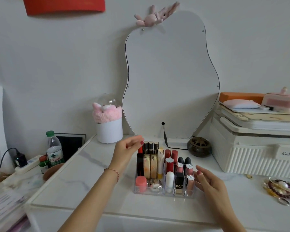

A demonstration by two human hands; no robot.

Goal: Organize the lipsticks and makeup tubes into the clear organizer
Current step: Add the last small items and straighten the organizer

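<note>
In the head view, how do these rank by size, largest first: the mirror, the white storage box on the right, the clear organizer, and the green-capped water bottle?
1. Mirror
2. White storage box
3. Clear organizer
4. Water bottle

The organizer sits closer to the camera than the bottle, so their order is less sure.

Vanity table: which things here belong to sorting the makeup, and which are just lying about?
Belongs: clear organizer, red lipsticks, white tube, pink jar, left hand, right hand.

Lying about: water bottle, incense burner, bracelets, mirror.
</note>
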